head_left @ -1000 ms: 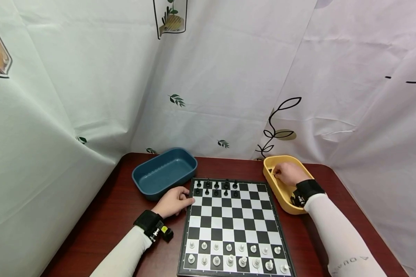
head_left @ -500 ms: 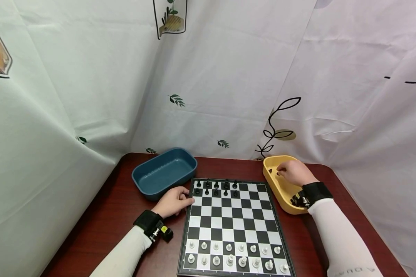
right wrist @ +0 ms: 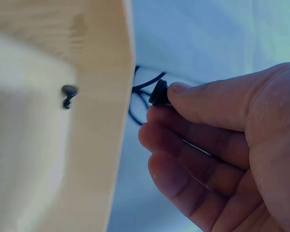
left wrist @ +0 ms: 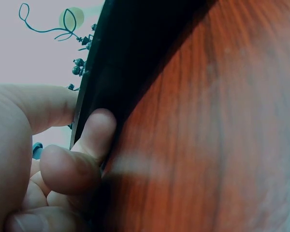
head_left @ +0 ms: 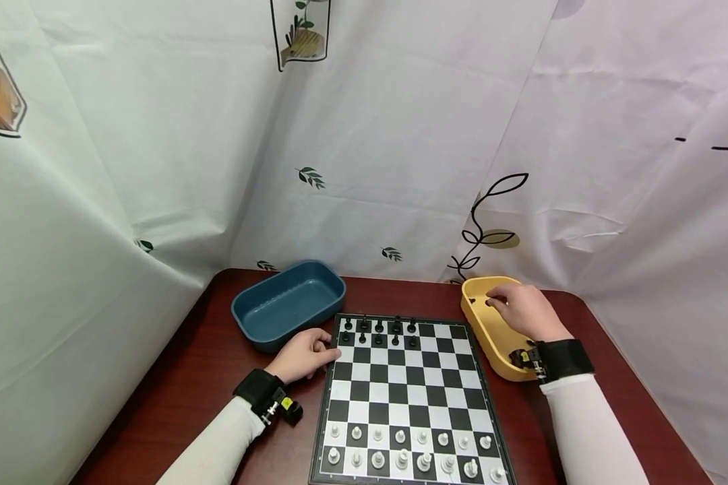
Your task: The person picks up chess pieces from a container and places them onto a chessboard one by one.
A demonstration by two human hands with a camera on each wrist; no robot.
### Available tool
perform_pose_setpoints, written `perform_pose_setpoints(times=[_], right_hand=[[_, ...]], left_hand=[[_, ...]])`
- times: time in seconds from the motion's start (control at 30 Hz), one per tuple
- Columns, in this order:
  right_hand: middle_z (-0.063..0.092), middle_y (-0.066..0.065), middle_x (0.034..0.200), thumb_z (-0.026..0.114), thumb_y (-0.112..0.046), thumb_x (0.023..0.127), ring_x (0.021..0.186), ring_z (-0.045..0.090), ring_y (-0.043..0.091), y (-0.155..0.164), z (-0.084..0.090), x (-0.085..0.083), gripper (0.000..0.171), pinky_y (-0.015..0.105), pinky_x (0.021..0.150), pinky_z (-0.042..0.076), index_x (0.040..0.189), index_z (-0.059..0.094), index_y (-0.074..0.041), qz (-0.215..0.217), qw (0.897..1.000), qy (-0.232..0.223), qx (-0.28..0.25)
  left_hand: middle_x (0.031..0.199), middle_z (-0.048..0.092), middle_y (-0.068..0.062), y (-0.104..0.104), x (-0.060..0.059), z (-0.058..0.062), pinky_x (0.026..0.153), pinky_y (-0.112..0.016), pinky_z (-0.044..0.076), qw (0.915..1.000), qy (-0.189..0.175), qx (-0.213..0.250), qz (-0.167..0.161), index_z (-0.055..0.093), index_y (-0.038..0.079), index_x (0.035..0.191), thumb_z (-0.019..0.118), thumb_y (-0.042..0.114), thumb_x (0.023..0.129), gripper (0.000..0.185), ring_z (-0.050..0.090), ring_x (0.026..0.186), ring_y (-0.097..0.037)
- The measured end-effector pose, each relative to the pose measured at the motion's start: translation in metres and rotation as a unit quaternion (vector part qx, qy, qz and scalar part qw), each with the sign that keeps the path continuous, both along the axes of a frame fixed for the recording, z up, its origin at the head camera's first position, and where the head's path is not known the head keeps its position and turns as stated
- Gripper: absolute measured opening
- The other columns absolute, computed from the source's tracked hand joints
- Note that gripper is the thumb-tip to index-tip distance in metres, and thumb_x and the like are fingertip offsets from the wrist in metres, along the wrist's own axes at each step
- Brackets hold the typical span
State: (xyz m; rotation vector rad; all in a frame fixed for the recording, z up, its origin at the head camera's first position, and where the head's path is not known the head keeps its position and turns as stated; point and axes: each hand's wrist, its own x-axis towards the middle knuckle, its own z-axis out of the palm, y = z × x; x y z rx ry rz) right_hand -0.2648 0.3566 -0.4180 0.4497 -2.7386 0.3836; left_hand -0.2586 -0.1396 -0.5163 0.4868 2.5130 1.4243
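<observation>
Since a second ago the right hand (head_left: 524, 310) has drawn back from deep inside the yellow tray (head_left: 491, 333) to hover over its far end, lifted a little, with a black chess piece (right wrist: 159, 93) pinched between thumb and fingertips; the left hand (head_left: 303, 353) has not shifted.

Taking the chessboard (head_left: 408, 397) as the landmark: the red-brown table (head_left: 176, 377) lies under it, and the blue tray (head_left: 288, 303) sits just off its far-left corner. The yellow tray lies along the board's far-right side, its long axis running roughly parallel to that edge. White pieces (head_left: 409, 455) fill the two near rows. Black pieces (head_left: 379, 330) stand only on the left part of the two far rows, so the vacant far squares lie to the left of the right hand, between it and the standing black pieces. The right hand is much the nearer to those squares.

At the board's left edge, towards the far corner, the left hand grips the black rim (left wrist: 94, 96), thumb on top and a finger curled against the side.

One more small black piece (right wrist: 67, 95) lies on the yellow tray's floor, just beyond the tray wall from the pinched piece.
</observation>
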Motion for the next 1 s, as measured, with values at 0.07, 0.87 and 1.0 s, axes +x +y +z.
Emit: perform_pose_setpoints(times=[0.07,0.87,1.0], right_hand=[[0.082,0.011,0.104,0.082,-0.007,0.1,0.094,0.077,0.037,-0.004,0.002,0.004,0.012,0.06,0.086,0.06,0.111,0.085,-0.004,0.006,1.0,0.007,-0.001],[0.081,0.004,0.099,0.084,0.001,0.094,0.091,0.077,0.025,-0.074,0.016,0.033,0.012,0.047,0.083,0.063,0.105,0.085,-0.005,0.13,0.988,0.061,0.055],[0.081,0.004,0.099,0.083,0.002,0.095,0.091,0.077,0.024,-0.086,0.011,0.035,0.012,0.046,0.082,0.064,0.105,0.084,-0.005,0.139,0.987,0.047,0.059]], left_hand=[[0.069,0.064,0.0,0.0,0.0,0.0,0.049,-0.032,0.047,1.0,-0.002,0.001,0.0,0.065,-0.005,0.133,0.083,0.031,0.102,0.051,0.051,0.045,-0.013],[0.069,0.063,0.001,0.002,0.002,0.004,0.049,-0.031,0.047,1.0,-0.001,-0.006,0.006,0.065,-0.005,0.132,0.083,0.03,0.102,0.049,0.05,0.044,-0.012],[0.069,0.063,0.0,0.001,0.002,0.004,0.05,-0.031,0.047,0.9999,-0.006,-0.005,0.007,0.064,-0.005,0.133,0.083,0.03,0.102,0.051,0.05,0.045,-0.012]])
